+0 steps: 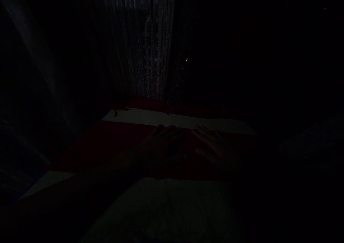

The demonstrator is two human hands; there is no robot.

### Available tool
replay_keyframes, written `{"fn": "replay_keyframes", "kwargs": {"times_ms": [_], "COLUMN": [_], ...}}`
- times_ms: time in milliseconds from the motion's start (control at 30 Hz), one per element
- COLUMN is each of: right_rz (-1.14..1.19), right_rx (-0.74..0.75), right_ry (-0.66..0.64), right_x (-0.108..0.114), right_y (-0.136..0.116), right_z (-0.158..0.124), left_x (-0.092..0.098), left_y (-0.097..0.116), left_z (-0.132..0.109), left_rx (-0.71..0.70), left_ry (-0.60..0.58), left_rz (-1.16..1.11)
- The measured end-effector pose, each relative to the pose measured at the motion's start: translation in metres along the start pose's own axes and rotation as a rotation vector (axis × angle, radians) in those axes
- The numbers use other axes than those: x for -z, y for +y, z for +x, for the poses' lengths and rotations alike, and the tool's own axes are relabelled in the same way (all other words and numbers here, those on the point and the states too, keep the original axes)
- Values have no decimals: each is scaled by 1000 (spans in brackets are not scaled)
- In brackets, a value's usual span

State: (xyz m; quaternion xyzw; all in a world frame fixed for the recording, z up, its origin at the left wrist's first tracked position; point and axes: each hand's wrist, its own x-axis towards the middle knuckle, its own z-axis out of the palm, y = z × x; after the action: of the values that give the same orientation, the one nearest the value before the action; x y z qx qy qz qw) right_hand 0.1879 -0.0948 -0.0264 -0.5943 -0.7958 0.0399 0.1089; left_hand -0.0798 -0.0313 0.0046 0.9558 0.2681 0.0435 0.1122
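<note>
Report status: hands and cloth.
Left hand flat, fingers spread on red cloth. Right hand flat beside it. Very dark; nothing seen in the way.

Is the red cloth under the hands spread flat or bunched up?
Spread flat: the red cloth lies smooth under both flat hands; dim light hides any fine wrinkles.

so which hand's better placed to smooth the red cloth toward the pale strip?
Marginal, probably left. Left hand and right hand both lie flat on the red cloth, fingers spread; left fingertips sit slightly nearer the pale strip. Too dark to be sure.
</note>
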Motion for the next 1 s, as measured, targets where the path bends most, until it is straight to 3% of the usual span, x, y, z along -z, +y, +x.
{"fn": "replay_keyframes", "kwargs": {"times_ms": [1000], "right_rz": [14], "right_rx": [-43], "right_ry": [-1], "right_x": [0], "right_y": [5], "right_z": [-1], "left_x": [1], "left_y": [-1], "left_z": [-3], "left_rx": [4], "left_ry": [7], "left_rz": [29]}}
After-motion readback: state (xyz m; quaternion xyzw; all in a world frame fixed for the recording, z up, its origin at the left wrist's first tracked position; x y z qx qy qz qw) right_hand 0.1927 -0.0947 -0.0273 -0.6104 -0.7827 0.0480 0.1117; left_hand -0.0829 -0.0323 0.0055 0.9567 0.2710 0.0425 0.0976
